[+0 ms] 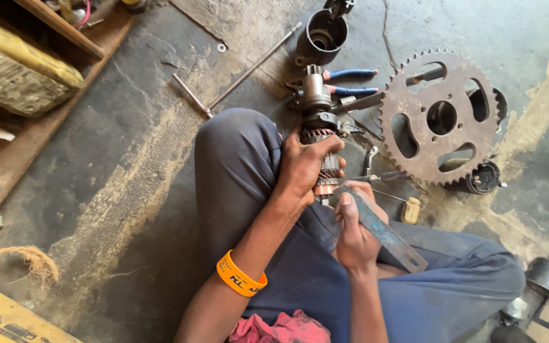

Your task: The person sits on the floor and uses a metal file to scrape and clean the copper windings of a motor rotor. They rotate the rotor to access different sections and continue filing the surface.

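The left hand is wrapped around a motor armature, held upright against the knee, while the right hand, just below, clasps a flat metal file laid against the armature's copper end. The armature looks heavy, stiff and greasy, best gripped around its ribbed core. A toothed sprocket and blue-handled pliers crowd the floor beyond the hands; leftward lies open room.

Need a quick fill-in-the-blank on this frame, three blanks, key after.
1. The left hand grips a motor armature held upright against the ____.
2. The right hand holds a flat metal ____.
3. The toothed sprocket lies on the ____.
4. The wristband is ____.

Missing: knee; file; floor; orange
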